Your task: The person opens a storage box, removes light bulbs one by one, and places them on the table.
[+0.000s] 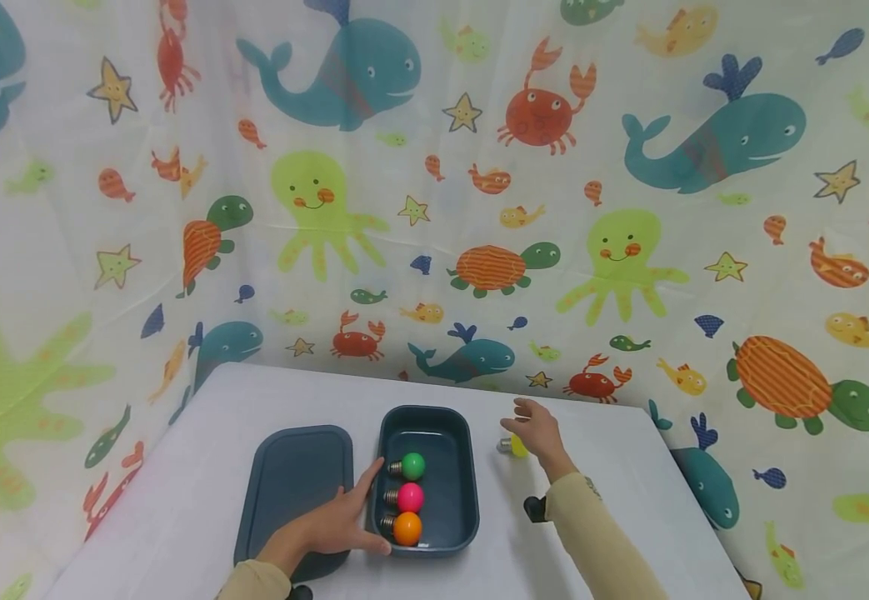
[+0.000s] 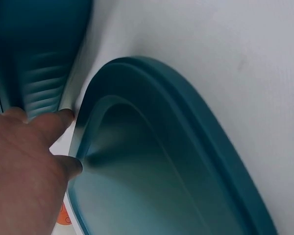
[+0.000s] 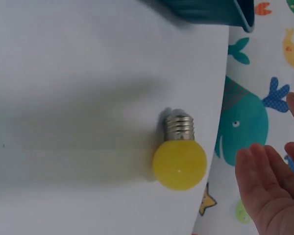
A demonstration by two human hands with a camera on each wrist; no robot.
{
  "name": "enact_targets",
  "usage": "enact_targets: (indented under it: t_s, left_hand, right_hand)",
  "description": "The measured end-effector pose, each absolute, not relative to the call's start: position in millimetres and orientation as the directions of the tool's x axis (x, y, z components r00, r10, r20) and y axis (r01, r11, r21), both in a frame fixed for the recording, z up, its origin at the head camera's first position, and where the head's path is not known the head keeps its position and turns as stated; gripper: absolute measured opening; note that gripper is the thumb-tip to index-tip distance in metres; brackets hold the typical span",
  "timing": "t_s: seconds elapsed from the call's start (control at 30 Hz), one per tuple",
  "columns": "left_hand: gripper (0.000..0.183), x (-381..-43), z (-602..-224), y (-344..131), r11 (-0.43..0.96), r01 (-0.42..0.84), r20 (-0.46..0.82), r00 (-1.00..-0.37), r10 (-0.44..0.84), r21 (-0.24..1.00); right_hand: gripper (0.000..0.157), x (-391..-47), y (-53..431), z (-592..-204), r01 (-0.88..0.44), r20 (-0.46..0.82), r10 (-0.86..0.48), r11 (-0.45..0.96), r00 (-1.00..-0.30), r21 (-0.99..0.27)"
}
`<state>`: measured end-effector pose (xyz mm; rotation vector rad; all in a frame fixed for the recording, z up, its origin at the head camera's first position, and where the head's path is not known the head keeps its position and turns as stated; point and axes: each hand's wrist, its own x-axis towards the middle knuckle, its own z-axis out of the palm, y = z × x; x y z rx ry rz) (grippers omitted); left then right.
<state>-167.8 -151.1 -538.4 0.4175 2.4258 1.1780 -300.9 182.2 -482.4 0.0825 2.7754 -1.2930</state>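
Observation:
In the head view, a dark teal box (image 1: 449, 446) holds a green light bulb (image 1: 413, 466), a pink light bulb (image 1: 410, 497) and an orange light bulb (image 1: 407, 528), lined up along its left side with metal bases pointing left. My left hand (image 1: 332, 523) rests at the box's left edge, thumb and fingers spread apart. A yellow light bulb (image 3: 180, 164) lies on the white table, right of the box, its screw base pointing toward the box. Over it hovers my right hand (image 1: 539, 433), fingers loosely extended, apart from the bulb and holding nothing.
A matching teal lid (image 1: 299, 475) lies flat to the left of the box, partly beneath my left hand and wrist. Behind the white table (image 1: 269, 396) hangs a curtain (image 1: 434, 225) printed with sea animals; it also runs along the sides.

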Motion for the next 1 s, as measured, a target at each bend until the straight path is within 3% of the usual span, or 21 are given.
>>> enact_targets:
  t_s: [1.0]
  left_hand:
    - [0.123, -165, -539, -156, 0.575, 0.093, -0.218, -0.866, 0.449, 0.813]
  right_hand:
    - [0.052, -286, 129, -467, -0.042, -0.017, -0.097, 0.579, -0.995, -0.814]
